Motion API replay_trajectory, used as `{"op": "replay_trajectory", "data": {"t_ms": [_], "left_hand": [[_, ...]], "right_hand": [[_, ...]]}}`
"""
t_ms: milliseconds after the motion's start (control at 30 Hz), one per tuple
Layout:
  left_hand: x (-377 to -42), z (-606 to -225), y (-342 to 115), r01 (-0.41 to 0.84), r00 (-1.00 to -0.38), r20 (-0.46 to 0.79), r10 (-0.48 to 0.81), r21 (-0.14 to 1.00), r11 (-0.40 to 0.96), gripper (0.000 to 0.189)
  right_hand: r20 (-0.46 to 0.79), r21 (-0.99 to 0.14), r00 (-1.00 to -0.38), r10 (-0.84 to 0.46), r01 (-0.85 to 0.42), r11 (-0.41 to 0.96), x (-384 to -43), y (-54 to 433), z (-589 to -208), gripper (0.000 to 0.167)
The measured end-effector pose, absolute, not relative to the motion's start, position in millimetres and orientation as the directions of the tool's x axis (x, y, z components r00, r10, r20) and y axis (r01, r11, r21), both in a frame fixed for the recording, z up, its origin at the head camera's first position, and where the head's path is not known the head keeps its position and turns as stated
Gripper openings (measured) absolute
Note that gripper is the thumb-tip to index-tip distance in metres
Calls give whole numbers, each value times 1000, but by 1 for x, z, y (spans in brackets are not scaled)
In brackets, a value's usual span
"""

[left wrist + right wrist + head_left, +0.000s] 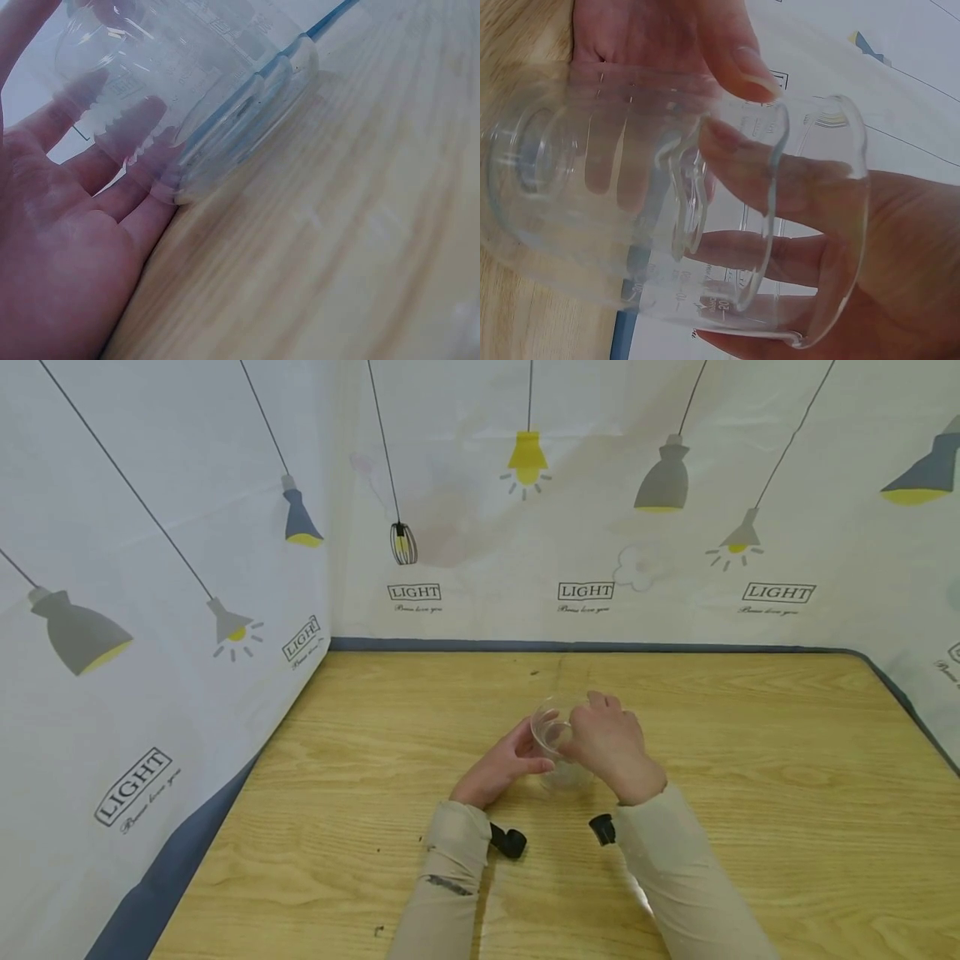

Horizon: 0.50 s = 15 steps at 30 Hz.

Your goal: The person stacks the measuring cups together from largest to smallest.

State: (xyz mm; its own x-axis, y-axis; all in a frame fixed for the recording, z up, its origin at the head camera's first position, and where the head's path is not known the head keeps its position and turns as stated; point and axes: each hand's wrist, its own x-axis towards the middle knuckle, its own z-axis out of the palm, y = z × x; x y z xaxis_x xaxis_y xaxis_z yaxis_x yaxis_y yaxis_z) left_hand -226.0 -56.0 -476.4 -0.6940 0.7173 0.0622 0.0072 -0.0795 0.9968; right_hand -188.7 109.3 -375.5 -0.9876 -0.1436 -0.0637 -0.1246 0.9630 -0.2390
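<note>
Clear glass beakers of different sizes sit one inside another. The largest beaker (542, 739) stands on the wooden table, tilted in the head view. My left hand (510, 762) holds its side, with the fingers (131, 142) spread round the glass and the thumb opposite. From above, my right hand (609, 745) reaches into its mouth. In the right wrist view, its thumb and fingers are inside the outer rim (860, 255) and a middle beaker's rim (767, 232). They pinch the rim of the smallest beaker (681, 214).
Around the beakers lies the wood-grain table top (360, 760). Black wrist devices (513, 843) show at both cuffs. A white backdrop (480, 468) printed with lamps rises behind the table and along its left side.
</note>
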Motion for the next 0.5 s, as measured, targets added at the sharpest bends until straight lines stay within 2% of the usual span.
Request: {"op": "replay_trajectory", "data": {"t_ms": [500], "left_hand": [[-225, -475, -56, 5, -693, 53, 719, 998, -69, 67]], "right_hand": [[-61, -201, -989, -134, -119, 972, -187, 107, -374, 29]]}}
